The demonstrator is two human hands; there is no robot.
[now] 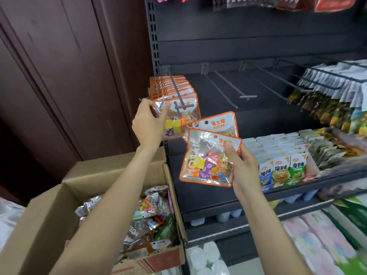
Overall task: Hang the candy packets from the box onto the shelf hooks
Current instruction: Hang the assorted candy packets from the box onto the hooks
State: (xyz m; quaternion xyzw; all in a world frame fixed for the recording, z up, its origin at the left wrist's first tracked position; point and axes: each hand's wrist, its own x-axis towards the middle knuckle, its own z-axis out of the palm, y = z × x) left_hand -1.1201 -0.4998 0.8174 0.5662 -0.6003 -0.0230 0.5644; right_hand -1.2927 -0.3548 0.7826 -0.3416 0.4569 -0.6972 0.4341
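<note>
Several orange-edged clear candy packets [174, 90] hang in a row on the leftmost grey shelf hook [179, 98]. My left hand [148, 122] pinches the upper left corner of the front hanging packet [178, 120] at the hook's tip. My right hand [243, 165] grips two more of the same candy packets [206, 159], fanned out below and to the right of that hook. The open cardboard box [59, 205] at lower left holds several mixed candy bags.
Bare grey hooks [228, 86] stick out to the right of the loaded one. Further right hang white-topped snack packets [337, 86]. A lower shelf [278, 187] carries rows of small snack packs. A dark wooden wall [69, 76] stands at left.
</note>
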